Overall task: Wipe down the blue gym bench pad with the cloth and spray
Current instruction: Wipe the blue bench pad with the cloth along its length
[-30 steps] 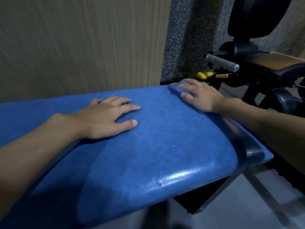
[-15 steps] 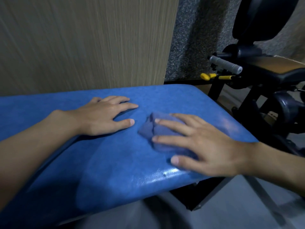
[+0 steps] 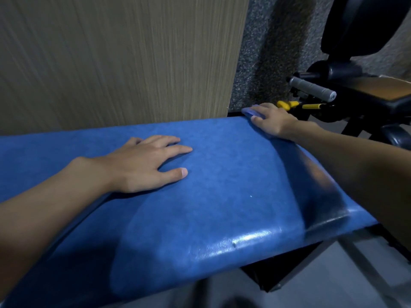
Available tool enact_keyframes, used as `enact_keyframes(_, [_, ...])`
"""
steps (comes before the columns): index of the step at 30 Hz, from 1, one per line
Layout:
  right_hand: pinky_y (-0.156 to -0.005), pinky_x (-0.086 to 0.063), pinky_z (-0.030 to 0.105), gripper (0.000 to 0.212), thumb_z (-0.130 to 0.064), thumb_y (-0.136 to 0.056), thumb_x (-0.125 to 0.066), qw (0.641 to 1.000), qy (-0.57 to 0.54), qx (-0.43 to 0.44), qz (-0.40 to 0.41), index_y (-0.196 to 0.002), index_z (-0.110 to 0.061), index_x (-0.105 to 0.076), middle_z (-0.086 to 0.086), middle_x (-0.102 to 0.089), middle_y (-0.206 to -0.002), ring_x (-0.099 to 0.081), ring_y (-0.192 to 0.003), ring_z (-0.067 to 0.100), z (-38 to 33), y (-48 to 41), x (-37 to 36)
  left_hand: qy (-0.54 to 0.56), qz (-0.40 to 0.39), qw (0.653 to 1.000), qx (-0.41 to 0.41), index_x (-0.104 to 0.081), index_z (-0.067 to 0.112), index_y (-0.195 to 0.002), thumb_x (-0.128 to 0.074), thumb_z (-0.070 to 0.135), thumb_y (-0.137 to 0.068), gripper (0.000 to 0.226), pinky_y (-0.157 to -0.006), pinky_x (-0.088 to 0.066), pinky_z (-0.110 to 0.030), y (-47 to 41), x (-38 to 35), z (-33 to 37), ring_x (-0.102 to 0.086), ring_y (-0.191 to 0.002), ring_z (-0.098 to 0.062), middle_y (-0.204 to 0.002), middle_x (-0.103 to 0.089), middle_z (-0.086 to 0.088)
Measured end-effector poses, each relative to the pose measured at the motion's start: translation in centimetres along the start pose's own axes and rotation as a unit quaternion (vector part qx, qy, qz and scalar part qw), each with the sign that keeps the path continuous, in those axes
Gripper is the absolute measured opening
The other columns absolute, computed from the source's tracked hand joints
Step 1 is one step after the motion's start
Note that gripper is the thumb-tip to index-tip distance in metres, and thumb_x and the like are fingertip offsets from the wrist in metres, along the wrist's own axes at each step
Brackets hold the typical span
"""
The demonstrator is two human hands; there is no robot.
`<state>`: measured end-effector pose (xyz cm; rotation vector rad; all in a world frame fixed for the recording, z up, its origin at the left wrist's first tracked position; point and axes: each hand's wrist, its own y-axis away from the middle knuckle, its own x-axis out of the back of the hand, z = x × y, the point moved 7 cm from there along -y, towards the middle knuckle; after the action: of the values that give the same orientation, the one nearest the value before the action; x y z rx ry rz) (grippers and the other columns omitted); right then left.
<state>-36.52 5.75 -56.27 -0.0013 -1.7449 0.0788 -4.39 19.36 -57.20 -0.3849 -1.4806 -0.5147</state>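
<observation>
We count one blue bench pad (image 3: 222, 196), one cloth (image 3: 250, 111), two hands. Left hand (image 3: 144, 165) lies flat mid-pad, fingers slightly spread. Right hand (image 3: 271, 121) presses the cloth onto the pad's far right corner; the cloth lies under its close-set fingers, its edge showing past the fingertips.

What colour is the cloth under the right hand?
Bluish-purple cloth, slightly paler than the blue bench pad; the head view shows it.
</observation>
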Motion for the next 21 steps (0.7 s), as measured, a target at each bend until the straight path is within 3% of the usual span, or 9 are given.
enact_keyframes(3, [-0.111, -0.024, 0.048, 0.05, -0.055, -0.098, -0.03, 0.998, 0.057, 0.031, 0.009, -0.146, -0.043, -0.027, 0.002, -0.022, -0.158, -0.028, -0.137, 0.04, -1.9, 1.7, -0.3, 0.002, -0.001, 1.0, -0.004, -0.015, 0.056, -0.146, -0.01, 0.084, -0.073, 0.079, -0.119, -0.013, -0.04, 0.0, -0.2, 0.0, -0.01, -0.146, -0.002, -0.159, -0.015, 0.019])
enact_keyframes(7, [-0.112, -0.026, 0.048, 0.057, -0.061, -0.092, -0.019, 0.971, 0.068, 0.226, 0.037, -0.142, -0.04, -0.038, 0.001, -0.032, -0.155, -0.034, -0.137, 0.034, -8.7, 11.0, -0.8, 0.004, 0.005, 1.0, -0.004, -0.019, 0.054, -0.146, -0.011, 0.082, -0.072, 0.079, -0.117, -0.015, -0.041, -0.3, 0.0, -0.1, -0.012, -0.146, -0.003, -0.158, -0.017, 0.019])
enact_keyframes(13, [-0.118, -0.013, 0.038, 0.046, -0.051, -0.1, -0.028, 0.904, 0.058, 0.423, 0.018, -0.143, -0.041, -0.036, -0.009, -0.016, -0.161, -0.017, -0.146, 0.025, -14.7, 25.2, -0.8, 0.0, 0.017, 1.0, -0.005, -0.022, 0.051, -0.147, -0.011, 0.08, -0.072, 0.082, -0.117, -0.019, -0.043, -0.5, 0.0, -0.6, -0.016, -0.146, -0.007, -0.159, -0.02, 0.015])
enact_keyframes(17, [-0.115, -0.02, 0.034, 0.046, -0.053, -0.098, -0.03, 0.916, 0.031, 0.399, 0.016, -0.143, -0.041, -0.036, -0.012, -0.02, -0.159, -0.026, -0.143, 0.016, -14.0, 21.3, -0.7, 0.007, 0.021, 1.0, -0.004, -0.024, 0.05, -0.147, -0.013, 0.081, -0.072, 0.082, -0.118, -0.019, -0.042, -0.3, 0.2, -0.8, -0.017, -0.146, -0.007, -0.158, -0.021, 0.014])
enact_keyframes(21, [-0.115, -0.025, 0.042, 0.055, -0.06, -0.093, -0.025, 0.96, 0.026, 0.275, 0.045, -0.143, -0.042, -0.037, -0.007, -0.027, -0.157, -0.03, -0.142, 0.021, -9.4, 10.9, -0.6, -0.004, 0.019, 1.0, -0.001, -0.022, 0.051, -0.147, -0.011, 0.08, -0.073, 0.081, -0.118, -0.017, -0.04, 0.2, 0.4, -0.9, -0.014, -0.146, -0.006, -0.159, -0.018, 0.016])
